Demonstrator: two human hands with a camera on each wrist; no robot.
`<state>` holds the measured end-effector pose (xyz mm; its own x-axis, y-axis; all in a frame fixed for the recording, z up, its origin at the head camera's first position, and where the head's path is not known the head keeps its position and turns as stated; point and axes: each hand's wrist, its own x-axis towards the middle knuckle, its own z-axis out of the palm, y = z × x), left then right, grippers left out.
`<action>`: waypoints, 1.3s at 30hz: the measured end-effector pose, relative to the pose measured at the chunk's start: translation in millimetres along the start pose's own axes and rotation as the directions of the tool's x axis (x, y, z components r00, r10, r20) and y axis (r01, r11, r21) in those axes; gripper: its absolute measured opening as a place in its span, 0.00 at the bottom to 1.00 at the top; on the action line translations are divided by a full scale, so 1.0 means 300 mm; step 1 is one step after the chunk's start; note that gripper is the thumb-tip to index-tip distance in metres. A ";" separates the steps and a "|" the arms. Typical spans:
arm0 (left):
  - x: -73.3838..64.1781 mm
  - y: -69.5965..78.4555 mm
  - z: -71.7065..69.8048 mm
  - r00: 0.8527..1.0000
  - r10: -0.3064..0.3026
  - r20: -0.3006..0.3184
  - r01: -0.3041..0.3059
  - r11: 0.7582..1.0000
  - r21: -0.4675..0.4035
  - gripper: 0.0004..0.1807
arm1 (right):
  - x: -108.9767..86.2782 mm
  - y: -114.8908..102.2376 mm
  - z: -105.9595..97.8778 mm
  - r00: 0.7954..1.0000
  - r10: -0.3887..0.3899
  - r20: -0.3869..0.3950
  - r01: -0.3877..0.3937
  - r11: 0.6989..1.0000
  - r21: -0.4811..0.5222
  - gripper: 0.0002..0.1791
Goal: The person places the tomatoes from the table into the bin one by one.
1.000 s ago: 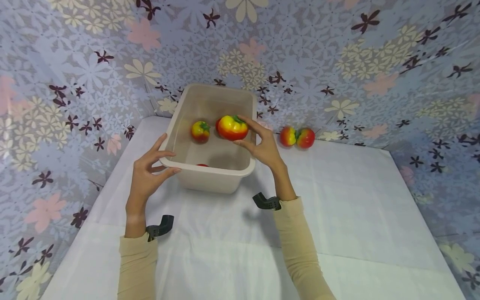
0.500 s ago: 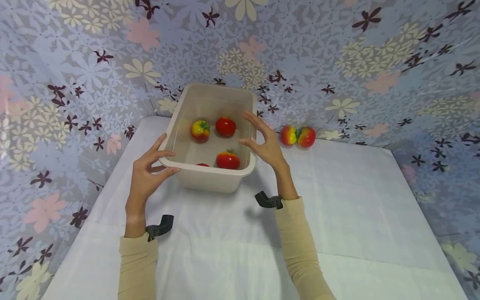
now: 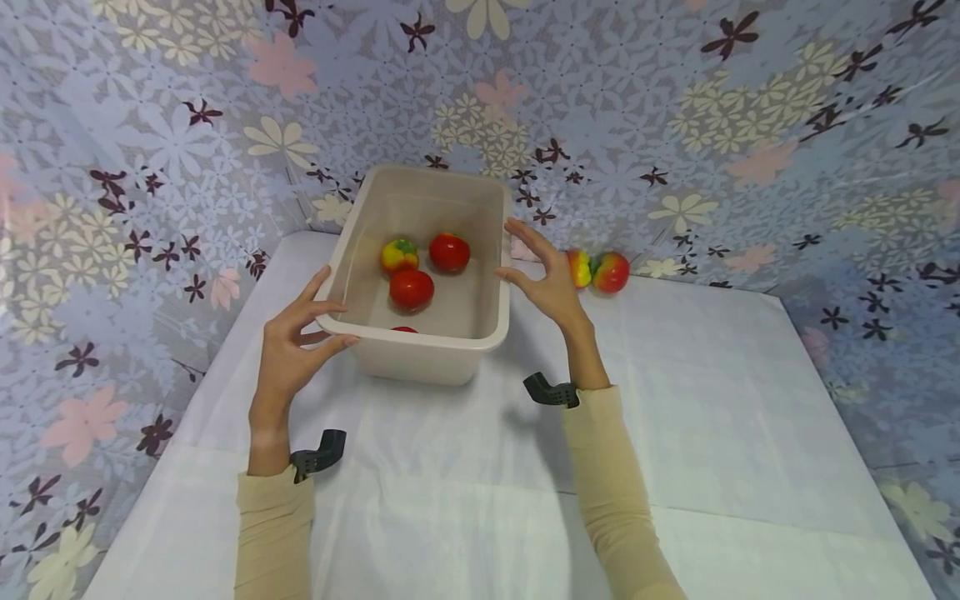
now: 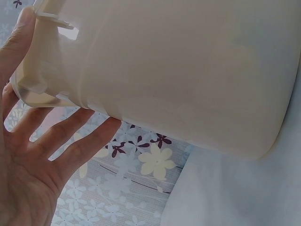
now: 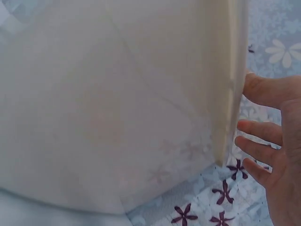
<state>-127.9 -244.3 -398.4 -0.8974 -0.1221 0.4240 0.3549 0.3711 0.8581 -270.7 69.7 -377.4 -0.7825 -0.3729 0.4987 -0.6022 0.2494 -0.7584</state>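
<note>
A beige plastic bin [image 3: 420, 360] stands on the white cloth with several red fruits inside, some patched yellow and green. One red fruit [image 3: 412, 289] lies against a yellow-green one [image 3: 399, 257]. A second red fruit [image 3: 449, 252] sits to their right, and another [image 3: 405, 329] is mostly hidden by the front wall. My left hand [image 3: 288, 342] holds the bin's near left corner, thumb at the front rim and fingers along the left side. My right hand [image 3: 551, 287] is at the right rim, fingers spread and holding nothing. Its fingertips [image 5: 240, 141] are close to the rim; contact is unclear.
Two more red-and-yellow fruits [image 3: 611, 273] lie side by side on the cloth to the right of the bin, the left one partly behind my right hand. A floral-patterned covering [image 3: 637, 100] rises behind the table [image 3: 720, 400].
My right hand let go of a red-and-yellow fruit inside the bin and drew back right to the rim. The fruit rolled left against the yellow-green one. My left hand stayed put.
</note>
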 end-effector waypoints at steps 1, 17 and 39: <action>0.000 -0.002 0.000 1.000 0.002 0.000 -0.002 1.000 0.000 0.18 | 0.002 0.005 -0.006 1.000 0.006 -0.003 -0.006 1.000 -0.004 0.35; -0.001 -0.017 -0.001 1.000 -0.011 -0.006 0.011 0.999 -0.032 0.18 | 0.010 0.091 -0.083 0.999 0.044 -0.027 -0.044 0.999 -0.005 0.34; 0.007 -0.114 0.001 1.000 -0.004 -0.014 0.004 1.000 -0.004 0.20 | 0.017 0.322 -0.175 0.972 0.214 -0.100 -0.220 0.974 -0.053 0.39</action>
<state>-142.0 -257.0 -426.9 -0.8952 -0.1368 0.4242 0.3522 0.3664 0.8612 -341.2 138.8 -426.0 -0.9052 -0.2196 0.3639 -0.4225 0.3724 -0.8263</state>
